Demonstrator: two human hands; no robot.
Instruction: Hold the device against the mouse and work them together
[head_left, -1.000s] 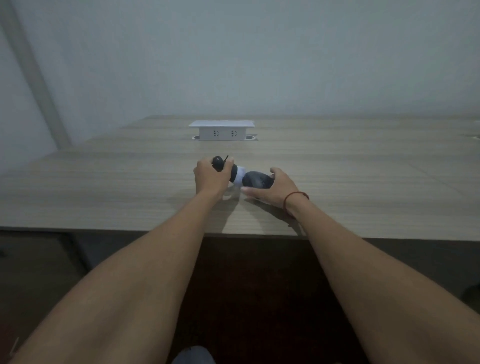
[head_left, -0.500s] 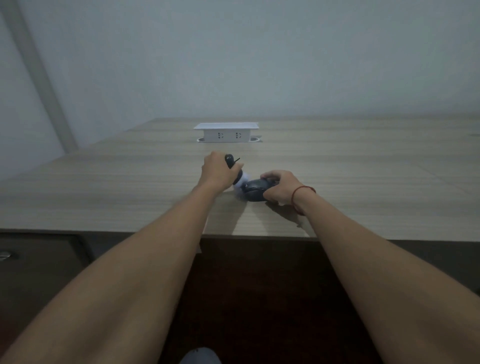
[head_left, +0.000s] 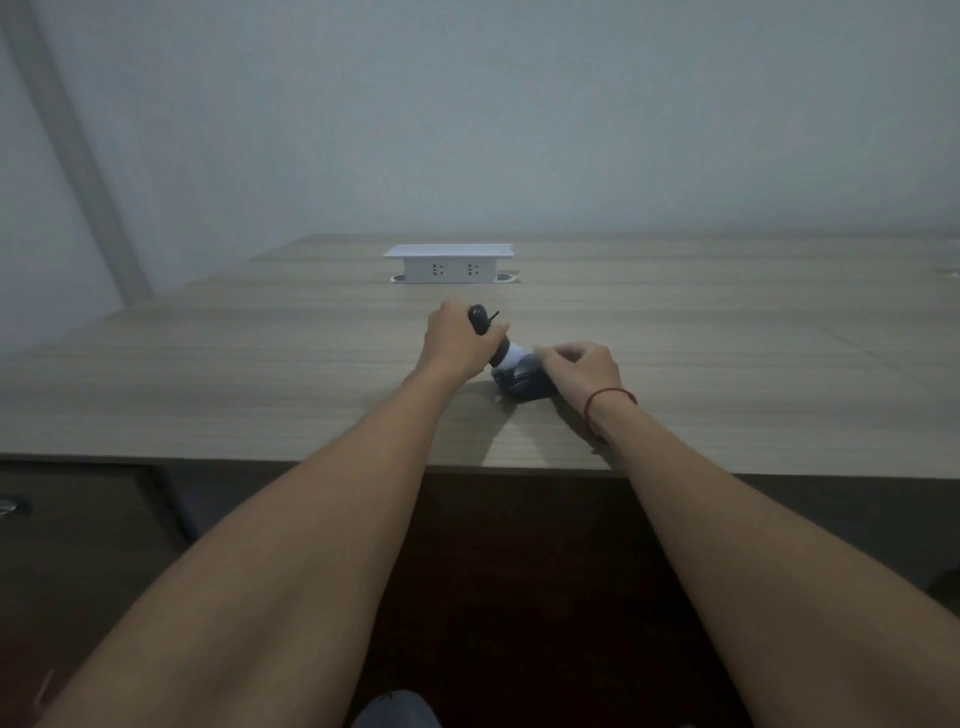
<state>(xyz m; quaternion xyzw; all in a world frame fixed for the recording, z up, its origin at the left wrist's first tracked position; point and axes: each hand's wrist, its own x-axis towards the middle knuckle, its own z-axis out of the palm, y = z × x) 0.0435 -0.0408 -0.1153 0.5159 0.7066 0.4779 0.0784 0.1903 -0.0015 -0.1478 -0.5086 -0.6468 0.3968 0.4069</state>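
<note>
My left hand grips a black handle whose pale, light end points down to the right. That end touches a dark rounded object lying on the wooden table. My right hand rests on the right side of the dark object, its fingers curled over it. A red string circles my right wrist. What the dark object is I cannot tell in the dim light.
A raised white socket box with two outlets stands farther back on the table. The table's front edge runs across the view, with dark space beneath. A plain wall rises behind.
Both hands have shifted slightly right and up in the view. My left hand has tilted the handle more upright, and my right hand's fingers have curled farther over the dark object.
</note>
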